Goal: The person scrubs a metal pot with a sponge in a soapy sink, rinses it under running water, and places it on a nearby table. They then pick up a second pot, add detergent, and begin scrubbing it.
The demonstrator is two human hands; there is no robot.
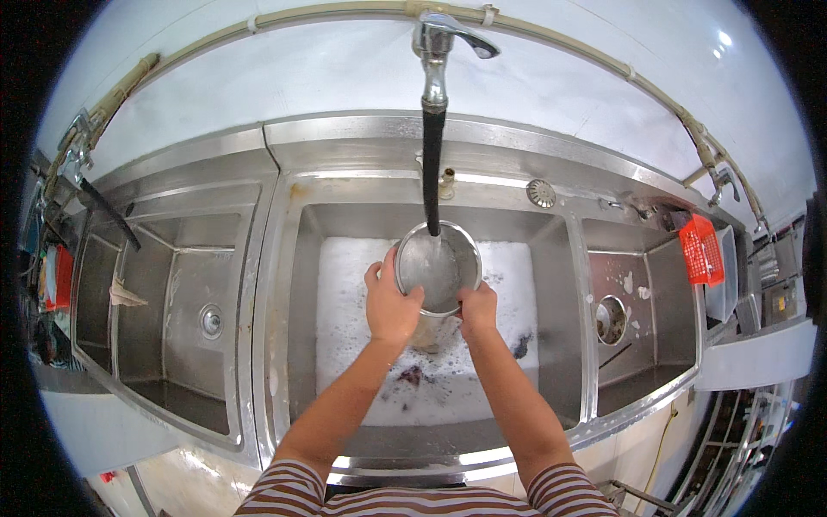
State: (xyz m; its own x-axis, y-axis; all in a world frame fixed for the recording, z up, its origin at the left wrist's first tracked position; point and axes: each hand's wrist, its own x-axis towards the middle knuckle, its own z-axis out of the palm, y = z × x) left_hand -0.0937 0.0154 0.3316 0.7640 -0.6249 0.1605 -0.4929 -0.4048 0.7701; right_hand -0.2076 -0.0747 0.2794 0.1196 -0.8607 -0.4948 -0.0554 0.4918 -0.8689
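Observation:
Both hands hold a round stainless steel bowl [439, 268] over the middle sink basin. My left hand [395, 300] grips the bowl's left rim, its thumb over the edge. On the lower right rim sits my right hand [479, 309], slightly blurred. The black hose [433, 168] of a chrome lever tap [436, 39] hangs down to the bowl's far rim, and water appears to run from it into the bowl. Beneath lies water covered with white foam [452, 400], with dark bits floating in it.
A metal drain strainer [541, 193] and a short brass fitting [447, 183] are on the far ledge. To the right is a smaller basin [620, 258] with foam patches, beside a red plastic basket [701, 251]. Another steel basin [200, 278] lies left, with a beige cloth [126, 294] on its divider.

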